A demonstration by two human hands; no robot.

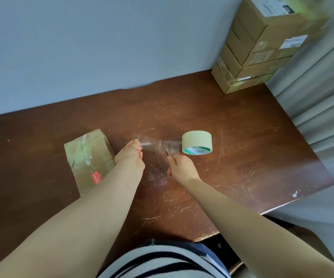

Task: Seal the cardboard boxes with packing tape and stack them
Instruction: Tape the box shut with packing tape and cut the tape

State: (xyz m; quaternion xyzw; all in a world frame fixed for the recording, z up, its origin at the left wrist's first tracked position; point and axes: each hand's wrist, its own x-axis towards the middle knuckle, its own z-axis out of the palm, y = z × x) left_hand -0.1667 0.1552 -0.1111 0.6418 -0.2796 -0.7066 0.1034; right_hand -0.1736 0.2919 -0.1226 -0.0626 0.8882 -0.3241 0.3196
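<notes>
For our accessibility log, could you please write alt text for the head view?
The left hand pinches a clear tape strip pulled from the tape roll; the right hand holds a metal tool to it. A taped cardboard box and a box stack sit on the table.

One tape roll (197, 142), one loose box (90, 159), about five stacked boxes (262, 47).

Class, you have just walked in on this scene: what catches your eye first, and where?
At the middle of the scratched brown wooden table, the left hand pinches a strip of clear tape drawn from the pale yellow tape roll, while the right hand holds a thin metal tool to it. A tall stack of brown cardboard boxes fills the far right corner.
</notes>
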